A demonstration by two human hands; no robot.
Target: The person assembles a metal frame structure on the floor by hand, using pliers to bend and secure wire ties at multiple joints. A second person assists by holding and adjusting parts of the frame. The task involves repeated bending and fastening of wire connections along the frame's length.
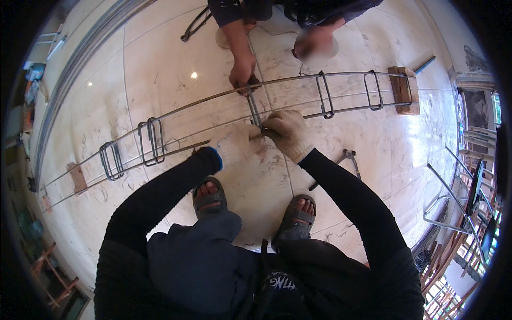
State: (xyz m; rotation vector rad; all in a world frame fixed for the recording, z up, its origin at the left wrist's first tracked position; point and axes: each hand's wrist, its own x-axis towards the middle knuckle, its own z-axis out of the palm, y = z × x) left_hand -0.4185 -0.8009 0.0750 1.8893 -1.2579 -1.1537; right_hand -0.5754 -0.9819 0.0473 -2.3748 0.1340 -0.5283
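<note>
Both my hands wear pale work gloves and meet where a steel stirrup [254, 109] crosses the near long steel rod [341, 111]. My left hand [234, 143] is closed on that rod, just left of the crossing. My right hand [288, 130] has its fingers pinched at the stirrup's near end; whether a thin wire is between them is hidden. Facing me, a co-worker's hand [244, 69] grips the stirrup's far end at the far long rod [197, 101].
More stirrups hang on the rods, left [152, 141] and right [324, 96]. A wood block [404, 95] props the right end. Pincers [349, 154] lie by my right forearm; another tool [194, 24] lies beyond. Long bars [69, 74] run along the left wall.
</note>
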